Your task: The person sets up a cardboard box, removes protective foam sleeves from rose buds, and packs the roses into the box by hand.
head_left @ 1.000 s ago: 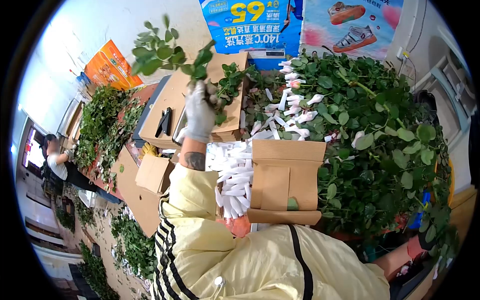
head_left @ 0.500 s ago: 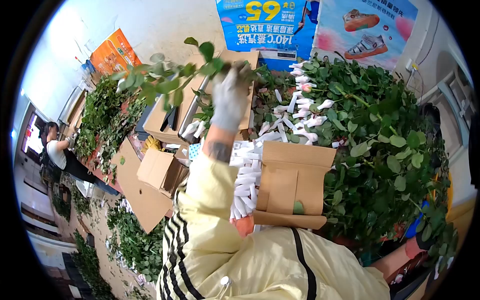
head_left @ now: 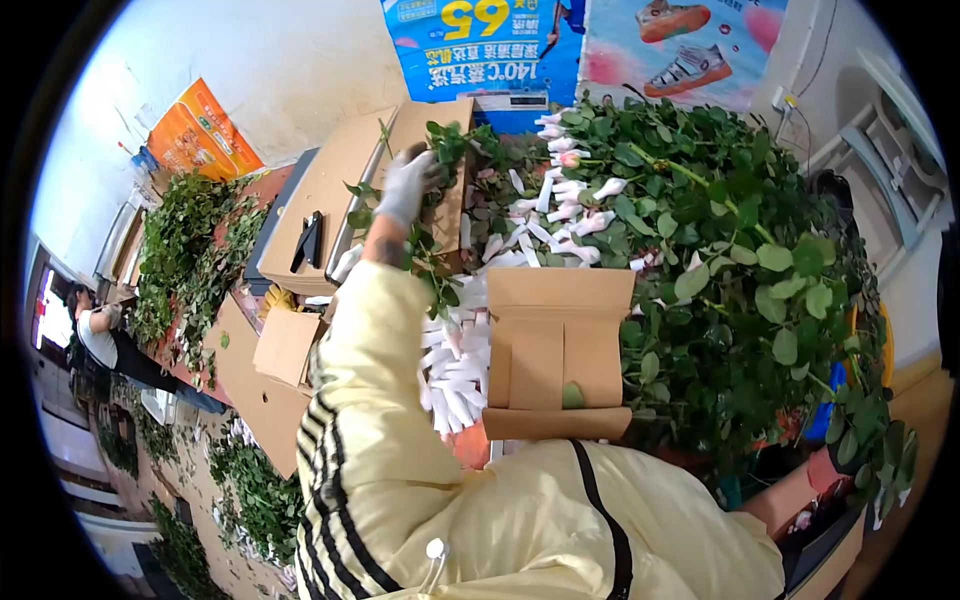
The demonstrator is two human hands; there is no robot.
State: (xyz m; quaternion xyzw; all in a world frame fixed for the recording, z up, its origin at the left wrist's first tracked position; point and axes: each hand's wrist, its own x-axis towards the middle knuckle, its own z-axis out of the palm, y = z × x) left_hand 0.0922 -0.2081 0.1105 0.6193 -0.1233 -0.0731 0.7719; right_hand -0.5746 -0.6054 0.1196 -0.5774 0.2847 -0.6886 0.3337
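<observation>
My left hand (head_left: 408,186), in a pale work glove with darker fingertips, is stretched out over the far-left side of the table. Its fingers are curled at a leafy rose stem (head_left: 447,143), with green leaves beside and below the hand. Just below lie many rose buds in white sleeves (head_left: 455,385). In front of me stands an open cardboard box (head_left: 535,362) with a loose leaf on it. At the lower right my right hand (head_left: 850,458), in a dark glove with a red cuff, is among rose leaves (head_left: 890,450); its fingers are hidden.
A large heap of leafy roses (head_left: 740,290) covers the right side. Stacked cardboard sheets (head_left: 330,190) carry a black tool (head_left: 308,240). Smaller cardboard pieces (head_left: 287,345) lie at left. Another person (head_left: 105,325) stands by more greenery at far left. A folded chair (head_left: 885,170) leans at right.
The leafy branch that stretched left from my left hand no longer extends there; leaves now show below and right of the hand. The view has shifted right. My right hand stays low at right.
</observation>
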